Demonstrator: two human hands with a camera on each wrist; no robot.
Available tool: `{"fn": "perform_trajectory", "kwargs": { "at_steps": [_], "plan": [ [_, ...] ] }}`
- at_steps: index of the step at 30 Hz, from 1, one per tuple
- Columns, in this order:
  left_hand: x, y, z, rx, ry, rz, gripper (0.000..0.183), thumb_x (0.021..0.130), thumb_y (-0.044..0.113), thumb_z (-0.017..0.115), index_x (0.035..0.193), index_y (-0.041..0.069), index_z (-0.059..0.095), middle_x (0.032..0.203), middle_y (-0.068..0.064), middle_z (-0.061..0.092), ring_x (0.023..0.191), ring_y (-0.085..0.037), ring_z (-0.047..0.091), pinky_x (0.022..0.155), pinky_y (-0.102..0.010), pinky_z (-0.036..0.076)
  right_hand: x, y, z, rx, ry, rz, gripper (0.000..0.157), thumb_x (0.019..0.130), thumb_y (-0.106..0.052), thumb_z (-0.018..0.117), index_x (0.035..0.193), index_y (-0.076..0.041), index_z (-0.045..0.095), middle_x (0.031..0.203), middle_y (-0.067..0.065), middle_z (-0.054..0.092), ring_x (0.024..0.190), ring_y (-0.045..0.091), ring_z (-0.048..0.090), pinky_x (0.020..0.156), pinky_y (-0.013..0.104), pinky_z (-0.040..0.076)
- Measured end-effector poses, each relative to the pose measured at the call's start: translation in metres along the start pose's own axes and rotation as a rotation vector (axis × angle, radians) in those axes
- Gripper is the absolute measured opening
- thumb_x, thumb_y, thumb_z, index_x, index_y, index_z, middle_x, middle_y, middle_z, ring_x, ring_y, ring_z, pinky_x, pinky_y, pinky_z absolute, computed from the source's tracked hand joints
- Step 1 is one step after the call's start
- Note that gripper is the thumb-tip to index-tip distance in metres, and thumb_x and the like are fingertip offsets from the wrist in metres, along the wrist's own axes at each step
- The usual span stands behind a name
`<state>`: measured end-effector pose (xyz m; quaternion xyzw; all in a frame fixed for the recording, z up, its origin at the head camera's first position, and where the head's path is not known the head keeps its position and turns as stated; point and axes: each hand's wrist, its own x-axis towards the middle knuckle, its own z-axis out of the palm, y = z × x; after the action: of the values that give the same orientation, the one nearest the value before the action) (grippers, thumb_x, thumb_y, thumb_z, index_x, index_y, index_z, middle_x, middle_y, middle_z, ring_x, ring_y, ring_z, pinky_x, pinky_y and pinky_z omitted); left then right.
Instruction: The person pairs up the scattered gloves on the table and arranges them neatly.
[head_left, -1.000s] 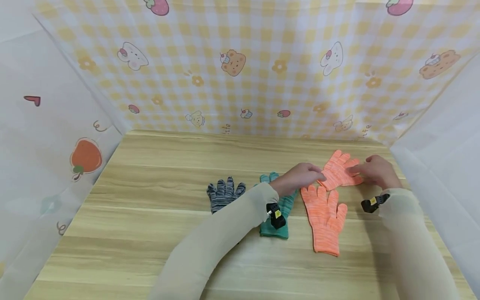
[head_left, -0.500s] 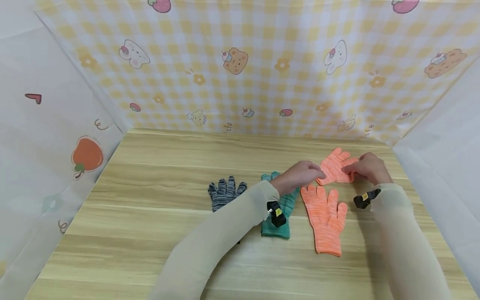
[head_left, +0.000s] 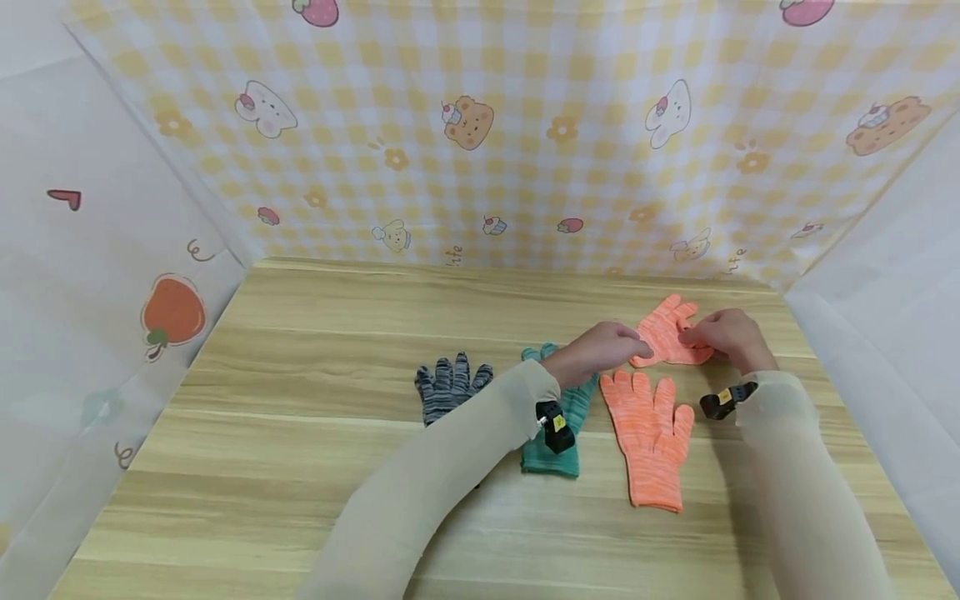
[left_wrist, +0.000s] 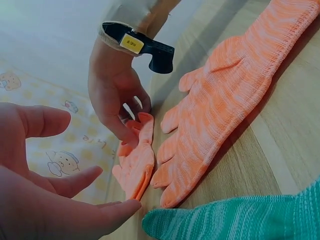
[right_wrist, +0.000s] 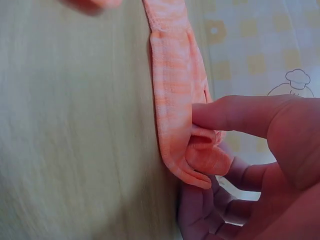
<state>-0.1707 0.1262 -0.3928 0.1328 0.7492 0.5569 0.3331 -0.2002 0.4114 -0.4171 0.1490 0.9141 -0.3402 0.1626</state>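
An orange knit glove [head_left: 658,332] lies at the back right of the table. My right hand [head_left: 733,335] pinches its finger end between thumb and fingers, and the glove's fingers [right_wrist: 210,157] bunch and fold there in the right wrist view. At the cuff side is my left hand [head_left: 600,346], its fingers apart and loosely bent, one fingertip [left_wrist: 131,206] right at the cuff edge. Closer to the front a second orange glove [head_left: 651,442] lies flat. Beneath my left forearm are a green glove [head_left: 551,460] and a dark grey striped glove [head_left: 446,390], both partly hidden.
The wooden table [head_left: 300,417] meets a yellow checked cloth [head_left: 525,183] behind it. White sheeting [head_left: 82,333] stands at the left, with more white sheeting [head_left: 892,333] at the right. A small black camera [head_left: 723,402] sits on the right wrist.
My right hand has moved left along the back orange glove, whose fingers are now pushed together and folded. The glove has shifted slightly left. My left hand stays nearly still.
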Motion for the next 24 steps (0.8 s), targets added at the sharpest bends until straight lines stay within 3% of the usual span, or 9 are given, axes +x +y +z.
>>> {"fn": "perform_trajectory", "kwargs": {
  "at_steps": [3,8,11,15,19,24],
  "plan": [
    [0.001,-0.001,0.0,0.004,-0.009,-0.012,0.053,0.11,0.032,0.068,0.157,0.009,0.059,0.15,-0.004,0.063,0.131,-0.022,0.061,0.113,-0.051,0.051,-0.003,-0.002,0.002,0.027,-0.001,-0.019,0.035,0.094,-0.024,0.077,0.065,-0.018,0.058,0.061,-0.005,0.052,0.061,0.02,0.048,0.062,0.034,0.041],
    [0.001,-0.002,0.001,-0.003,-0.005,-0.03,0.057,0.111,0.033,0.068,0.161,0.009,0.055,0.157,-0.005,0.058,0.141,-0.027,0.057,0.116,-0.052,0.049,-0.013,-0.007,0.002,0.199,-0.069,-0.054,0.024,0.101,-0.015,0.07,0.079,-0.013,0.061,0.084,-0.001,0.063,0.073,0.016,0.063,0.072,0.032,0.059],
    [0.001,-0.002,0.001,-0.017,-0.004,-0.037,0.058,0.111,0.033,0.068,0.162,0.009,0.054,0.158,-0.005,0.058,0.143,-0.028,0.056,0.117,-0.052,0.048,-0.016,-0.009,0.0,0.292,-0.105,-0.056,0.014,0.104,-0.013,0.067,0.091,-0.009,0.062,0.102,0.003,0.061,0.083,0.014,0.067,0.08,0.033,0.064],
    [0.0,-0.002,-0.001,-0.032,-0.004,-0.049,0.059,0.11,0.033,0.068,0.162,0.01,0.053,0.158,-0.004,0.057,0.143,-0.029,0.055,0.116,-0.052,0.048,-0.014,-0.008,0.001,0.407,-0.134,-0.062,0.008,0.107,-0.012,0.064,0.099,-0.009,0.063,0.103,0.002,0.059,0.085,0.011,0.067,0.08,0.031,0.065],
    [0.0,-0.004,-0.003,-0.041,-0.006,-0.05,0.06,0.11,0.033,0.068,0.162,0.009,0.052,0.159,-0.006,0.056,0.143,-0.031,0.055,0.115,-0.052,0.048,-0.013,-0.005,0.004,0.637,-0.195,-0.042,0.012,0.109,-0.006,0.06,0.1,-0.009,0.067,0.093,-0.003,0.066,0.082,0.01,0.07,0.076,0.028,0.065],
    [0.001,-0.007,-0.002,-0.061,0.015,-0.046,0.062,0.11,0.031,0.069,0.163,0.007,0.05,0.159,-0.009,0.055,0.144,-0.032,0.054,0.115,-0.053,0.048,-0.015,0.001,0.007,0.979,-0.267,-0.016,0.025,0.112,0.002,0.054,0.097,-0.008,0.071,0.096,0.0,0.069,0.085,0.013,0.073,0.077,0.029,0.065]
  ]
}}
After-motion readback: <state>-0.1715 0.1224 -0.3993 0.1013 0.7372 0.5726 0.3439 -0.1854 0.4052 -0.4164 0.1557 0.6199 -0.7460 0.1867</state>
